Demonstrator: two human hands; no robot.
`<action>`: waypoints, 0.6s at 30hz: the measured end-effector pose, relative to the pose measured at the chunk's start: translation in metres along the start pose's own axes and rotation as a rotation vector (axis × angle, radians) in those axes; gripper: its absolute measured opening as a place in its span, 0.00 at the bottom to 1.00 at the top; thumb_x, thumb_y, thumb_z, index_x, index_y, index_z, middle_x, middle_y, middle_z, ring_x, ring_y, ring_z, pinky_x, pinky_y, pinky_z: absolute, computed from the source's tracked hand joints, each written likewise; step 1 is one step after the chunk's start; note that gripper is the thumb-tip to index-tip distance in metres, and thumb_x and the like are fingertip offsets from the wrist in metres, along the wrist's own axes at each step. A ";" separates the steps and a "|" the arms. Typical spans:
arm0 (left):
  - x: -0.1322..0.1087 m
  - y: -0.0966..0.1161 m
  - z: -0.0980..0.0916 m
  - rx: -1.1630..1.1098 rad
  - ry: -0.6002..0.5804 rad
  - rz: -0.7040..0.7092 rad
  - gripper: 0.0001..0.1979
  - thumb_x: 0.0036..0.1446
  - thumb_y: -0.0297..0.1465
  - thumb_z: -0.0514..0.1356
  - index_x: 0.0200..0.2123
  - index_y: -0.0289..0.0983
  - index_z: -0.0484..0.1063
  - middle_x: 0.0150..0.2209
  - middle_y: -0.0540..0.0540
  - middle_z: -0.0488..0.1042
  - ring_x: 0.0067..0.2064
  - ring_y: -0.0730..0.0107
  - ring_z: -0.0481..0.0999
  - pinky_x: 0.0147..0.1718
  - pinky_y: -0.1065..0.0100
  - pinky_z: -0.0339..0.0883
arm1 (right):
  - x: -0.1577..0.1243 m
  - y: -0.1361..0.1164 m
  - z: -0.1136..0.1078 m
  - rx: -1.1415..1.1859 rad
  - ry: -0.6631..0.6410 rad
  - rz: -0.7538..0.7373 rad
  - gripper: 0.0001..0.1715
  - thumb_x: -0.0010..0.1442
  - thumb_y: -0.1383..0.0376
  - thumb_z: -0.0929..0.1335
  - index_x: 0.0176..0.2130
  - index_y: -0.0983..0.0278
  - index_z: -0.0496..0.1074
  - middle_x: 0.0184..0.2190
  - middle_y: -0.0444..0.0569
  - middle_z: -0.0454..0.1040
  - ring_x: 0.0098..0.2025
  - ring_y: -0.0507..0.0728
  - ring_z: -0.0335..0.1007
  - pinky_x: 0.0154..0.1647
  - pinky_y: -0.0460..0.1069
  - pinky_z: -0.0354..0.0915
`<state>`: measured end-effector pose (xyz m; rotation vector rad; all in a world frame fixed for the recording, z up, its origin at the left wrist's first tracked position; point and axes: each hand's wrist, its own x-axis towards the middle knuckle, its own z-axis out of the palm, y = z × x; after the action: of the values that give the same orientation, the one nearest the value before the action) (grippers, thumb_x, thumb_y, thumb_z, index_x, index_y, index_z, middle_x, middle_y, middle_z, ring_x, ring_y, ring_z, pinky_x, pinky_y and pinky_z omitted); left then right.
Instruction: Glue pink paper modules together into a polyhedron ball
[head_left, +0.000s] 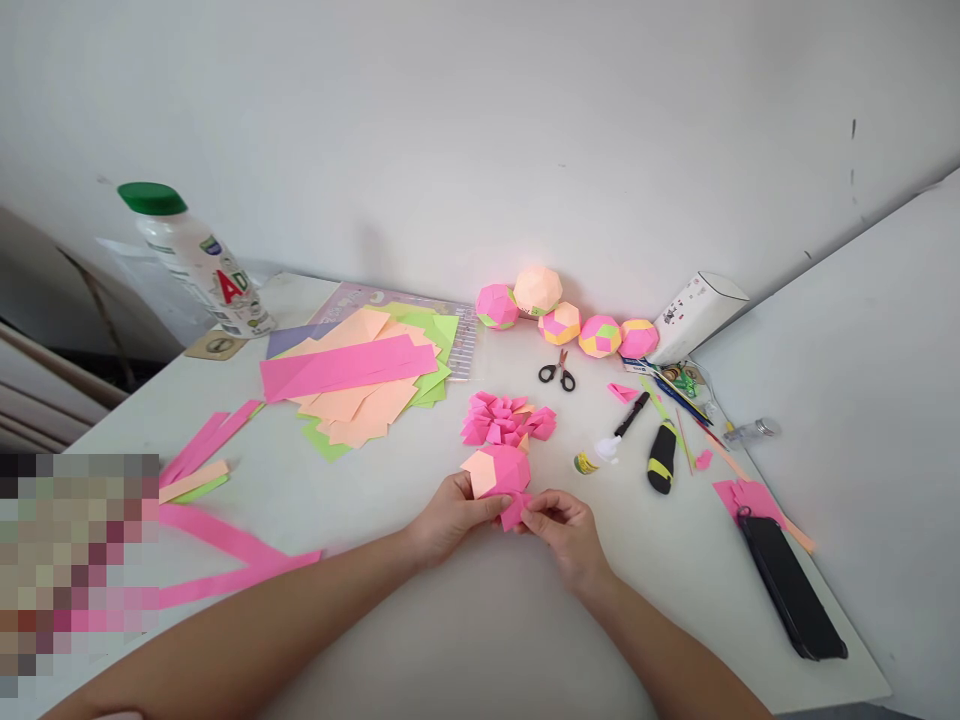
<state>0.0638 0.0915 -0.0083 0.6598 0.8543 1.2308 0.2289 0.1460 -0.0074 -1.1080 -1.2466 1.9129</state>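
Observation:
Low in the middle of the view, my left hand [444,522] is closed around a partly built paper ball [504,468] in pink and peach. My right hand [566,532] pinches a small pink folded paper piece [514,512] at the ball's lower edge, where the left thumb also presses. Whether that piece is joined to the ball I cannot tell. Just beyond the ball lies a heap of folded pink paper pieces [499,418]. Black-handled scissors [557,372] rest farther back. The undersides of both hands' fingers are partly hidden.
Finished paper balls [600,336] line the wall beside a white box [699,315]. Coloured paper sheets [352,375] and pink strips [225,535] lie left, near a white bottle [202,265]. A utility knife [661,458], a marker [632,413] and a black phone [793,587] are right.

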 end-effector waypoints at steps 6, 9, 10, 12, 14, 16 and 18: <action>0.001 -0.001 -0.003 -0.040 0.045 -0.026 0.10 0.47 0.35 0.66 0.30 0.33 0.74 0.27 0.46 0.75 0.28 0.70 0.70 0.31 0.67 0.64 | 0.002 0.005 -0.002 0.067 -0.080 0.001 0.15 0.44 0.63 0.76 0.31 0.63 0.71 0.26 0.43 0.76 0.27 0.54 0.74 0.35 0.52 0.70; 0.001 0.001 -0.005 -0.053 -0.013 -0.028 0.10 0.48 0.34 0.65 0.30 0.33 0.74 0.28 0.45 0.75 0.29 0.69 0.71 0.32 0.67 0.64 | 0.003 0.006 -0.002 0.079 -0.133 -0.001 0.17 0.45 0.64 0.76 0.35 0.63 0.70 0.27 0.44 0.76 0.29 0.54 0.74 0.35 0.51 0.70; 0.001 0.001 -0.005 -0.056 -0.031 -0.023 0.10 0.48 0.34 0.65 0.31 0.33 0.74 0.28 0.45 0.75 0.29 0.69 0.72 0.32 0.67 0.64 | 0.003 0.006 -0.002 0.080 -0.140 0.000 0.18 0.45 0.64 0.76 0.36 0.63 0.70 0.27 0.44 0.76 0.29 0.54 0.74 0.36 0.51 0.70; 0.001 0.000 -0.006 -0.062 -0.048 -0.018 0.09 0.48 0.33 0.65 0.31 0.33 0.74 0.28 0.45 0.75 0.30 0.68 0.72 0.33 0.66 0.64 | 0.004 0.006 -0.003 0.071 -0.148 0.012 0.19 0.45 0.64 0.76 0.38 0.63 0.71 0.27 0.44 0.76 0.29 0.54 0.74 0.37 0.51 0.70; 0.002 -0.001 -0.007 -0.064 -0.041 -0.025 0.10 0.48 0.33 0.65 0.32 0.33 0.75 0.29 0.44 0.76 0.31 0.67 0.73 0.35 0.65 0.65 | 0.004 0.006 -0.004 0.058 -0.162 0.034 0.17 0.46 0.63 0.76 0.37 0.64 0.73 0.27 0.45 0.77 0.31 0.54 0.74 0.39 0.52 0.70; 0.002 -0.003 -0.007 -0.062 -0.023 -0.037 0.11 0.47 0.34 0.66 0.32 0.33 0.75 0.30 0.44 0.76 0.32 0.66 0.73 0.36 0.63 0.65 | 0.004 0.005 -0.005 0.056 -0.174 0.051 0.14 0.47 0.63 0.75 0.34 0.65 0.74 0.28 0.46 0.77 0.31 0.54 0.74 0.40 0.52 0.69; 0.002 -0.005 -0.008 -0.059 -0.006 -0.040 0.12 0.46 0.34 0.66 0.33 0.33 0.75 0.31 0.43 0.76 0.33 0.65 0.73 0.38 0.62 0.66 | 0.004 0.005 -0.005 0.066 -0.177 0.062 0.12 0.47 0.63 0.76 0.31 0.65 0.74 0.28 0.47 0.78 0.31 0.54 0.74 0.41 0.52 0.69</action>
<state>0.0598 0.0924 -0.0168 0.5966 0.8196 1.2124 0.2314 0.1493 -0.0146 -0.9708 -1.2449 2.1217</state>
